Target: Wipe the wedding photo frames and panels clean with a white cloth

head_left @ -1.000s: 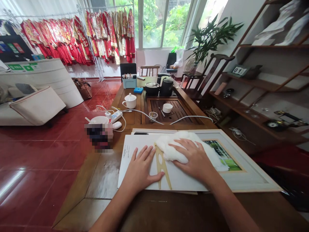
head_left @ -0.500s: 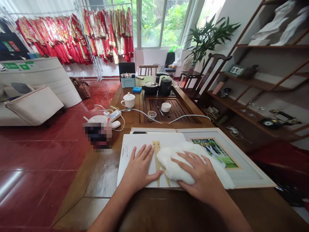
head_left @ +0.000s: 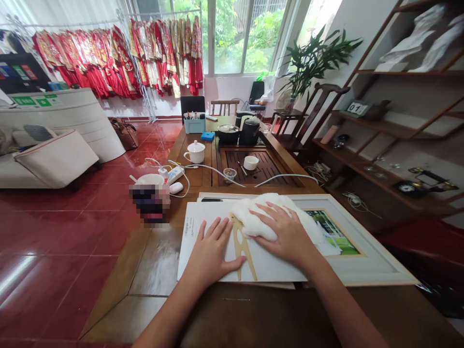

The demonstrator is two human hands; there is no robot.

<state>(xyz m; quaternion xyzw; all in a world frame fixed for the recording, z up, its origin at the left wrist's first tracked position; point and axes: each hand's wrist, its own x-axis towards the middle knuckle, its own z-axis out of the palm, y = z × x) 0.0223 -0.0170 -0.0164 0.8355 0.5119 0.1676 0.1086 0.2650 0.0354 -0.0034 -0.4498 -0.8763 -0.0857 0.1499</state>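
My right hand lies flat with spread fingers on a fluffy white cloth, pressing it onto a white sheet and the left side of a white-framed photo. My left hand rests flat on the white sheet, fingers apart, beside a thin tan forked piece lying on the sheet. Both sheet and frame lie on a brown wooden table.
Further back on the table are a wooden tea tray with a white cup, kettles, a lidded white mug, a power strip with white cables, and a teal pen box. Shelves stand to the right, red tiled floor to the left.
My right hand slid the cloth toward me and then back away over the sheet and frame. My left hand stayed pressed on the sheet.
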